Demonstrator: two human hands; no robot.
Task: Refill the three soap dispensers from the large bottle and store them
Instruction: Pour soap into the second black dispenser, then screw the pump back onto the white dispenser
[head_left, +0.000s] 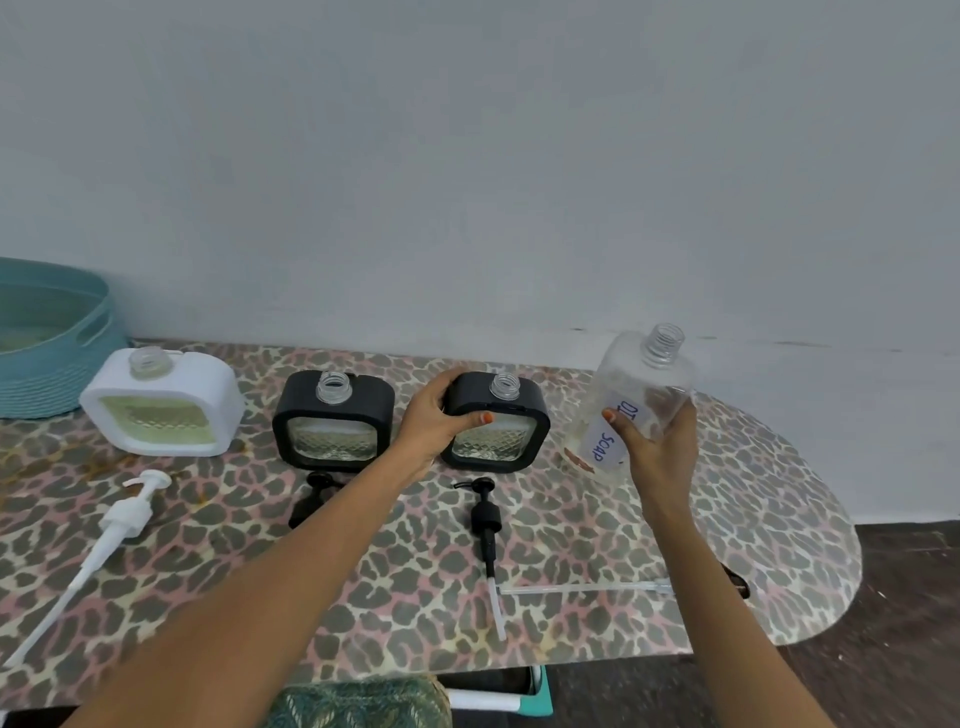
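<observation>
Three square dispensers stand uncapped in a row on the leopard-print table (597, 525): a white one (163, 408) at left holding yellowish liquid, a black one (332, 421) in the middle, and a second black one (498, 421) to its right. My left hand (441, 421) grips the left side of the right black dispenser. My right hand (657, 441) holds the large clear bottle (639, 395) labelled SOAP, uncapped, tilted, just right of that dispenser.
A teal woven basket (52, 338) sits at the far left by the wall. A white pump (119, 525), a black pump (485, 519), another black pump (311, 496) partly behind my forearm, and a clear pump tube (582, 588) lie on the table. The table's rounded edge ends at right.
</observation>
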